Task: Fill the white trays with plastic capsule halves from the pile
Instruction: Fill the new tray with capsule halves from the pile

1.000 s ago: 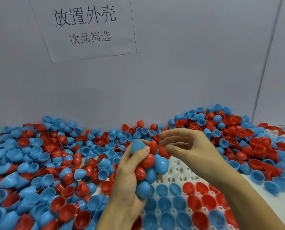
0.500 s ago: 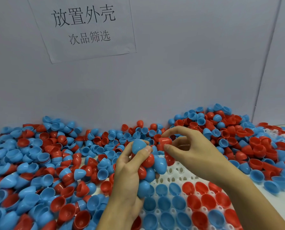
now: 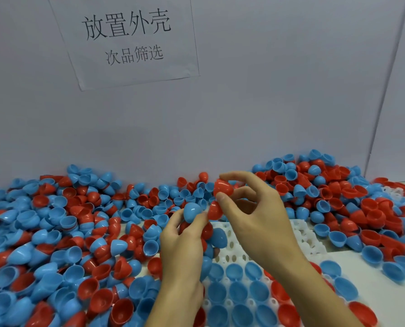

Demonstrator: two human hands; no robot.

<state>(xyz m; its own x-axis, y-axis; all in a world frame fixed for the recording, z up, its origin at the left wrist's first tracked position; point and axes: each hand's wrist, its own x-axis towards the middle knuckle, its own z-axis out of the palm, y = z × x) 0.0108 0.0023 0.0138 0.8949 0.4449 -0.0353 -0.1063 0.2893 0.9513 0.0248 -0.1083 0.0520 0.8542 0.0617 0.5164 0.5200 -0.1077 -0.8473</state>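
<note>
Since a moment ago your right hand [image 3: 255, 220] has lifted, now pinching a red plastic capsule half [image 3: 223, 188] above the heaped pile of red and blue capsule halves [image 3: 55, 232]. The white plastic tray [image 3: 229, 232], partly filled, lies below. Your left hand [image 3: 182, 241] clutches a bunch of halves [image 3: 193, 212], likely as ready stock.

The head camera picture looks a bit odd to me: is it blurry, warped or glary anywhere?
Head view: even, soft light with faint highlights on the capsule halves; the right hand and its red half look slightly soft; the wall seam at right leans, a wide-angle effect; the paper sign reads sharply.
</note>
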